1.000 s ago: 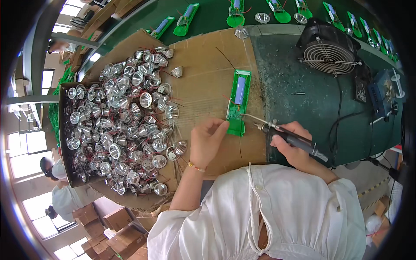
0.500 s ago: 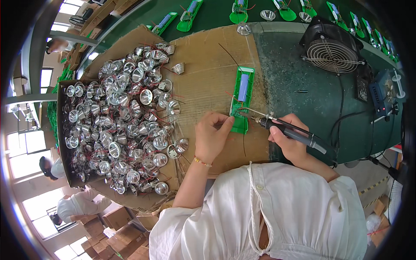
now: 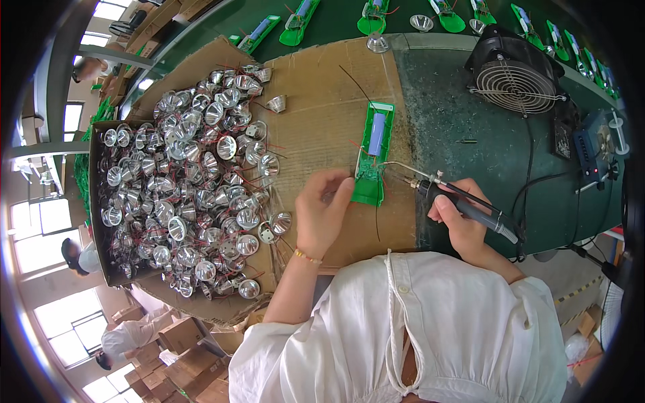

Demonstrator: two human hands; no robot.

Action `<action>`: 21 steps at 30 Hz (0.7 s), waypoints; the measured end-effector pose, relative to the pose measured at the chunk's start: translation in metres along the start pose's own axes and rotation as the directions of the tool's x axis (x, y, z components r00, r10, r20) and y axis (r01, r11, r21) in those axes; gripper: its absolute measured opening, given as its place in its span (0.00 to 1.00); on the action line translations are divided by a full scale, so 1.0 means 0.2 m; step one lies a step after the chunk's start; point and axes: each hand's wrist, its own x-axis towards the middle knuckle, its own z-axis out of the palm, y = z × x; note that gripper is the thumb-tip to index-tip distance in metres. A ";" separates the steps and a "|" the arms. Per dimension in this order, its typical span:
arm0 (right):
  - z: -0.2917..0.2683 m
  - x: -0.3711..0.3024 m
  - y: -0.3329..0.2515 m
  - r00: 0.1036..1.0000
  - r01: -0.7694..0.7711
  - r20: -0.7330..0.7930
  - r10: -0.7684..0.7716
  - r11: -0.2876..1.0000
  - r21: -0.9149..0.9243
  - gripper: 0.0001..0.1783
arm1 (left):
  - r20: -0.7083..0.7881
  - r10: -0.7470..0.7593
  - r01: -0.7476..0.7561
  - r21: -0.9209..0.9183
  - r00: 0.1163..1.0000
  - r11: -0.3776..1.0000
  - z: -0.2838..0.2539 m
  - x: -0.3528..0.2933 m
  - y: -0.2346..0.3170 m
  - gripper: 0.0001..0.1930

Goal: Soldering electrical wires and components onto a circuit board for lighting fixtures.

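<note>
A green plastic lamp housing [image 3: 367, 193] lies on the cardboard, holding a purple cylindrical battery [image 3: 377, 134] and a small green circuit board [image 3: 369, 169] with thin wires. My right hand [image 3: 465, 225] grips a black-handled soldering iron [image 3: 482, 216] with a thin metal solder-feed tube [image 3: 405, 165] along it. The iron's tip points left, just off the housing's right side. Beside the housing's lower left edge is my left hand [image 3: 321, 211], fingers curled and thumb closed toward the forefinger; whatever they may pinch is too small to make out.
A box [image 3: 101, 221] heaped with silver reflector cups [image 3: 177, 228] stands at left. A black fan [image 3: 514, 84] sits back right, near a blue soldering station [image 3: 592, 151]. Several green housings [image 3: 295, 23] line the far side. Cables cross the green mat [image 3: 463, 111].
My right hand has drawn the soldering iron right, away from the circuit board. My left hand has shifted slightly left, its thumb off the housing. The housing has moved slightly left.
</note>
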 end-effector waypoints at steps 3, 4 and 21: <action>-0.02 -0.01 -0.01 1.000 0.002 -0.009 -0.002 0.999 -0.032 0.10 | -0.064 0.160 -0.169 -0.180 0.985 0.969 -0.06 -0.05 -0.03 0.05; -0.02 -0.01 0.00 1.000 0.000 -0.005 0.000 1.000 -0.026 0.10 | -0.045 0.265 -0.267 -0.053 0.963 0.962 -0.10 -0.06 -0.05 0.05; 0.00 -0.02 0.00 0.998 0.035 0.048 -0.029 0.993 -0.113 0.08 | 0.062 0.598 -0.563 0.427 0.799 0.708 0.02 -0.01 -0.06 0.05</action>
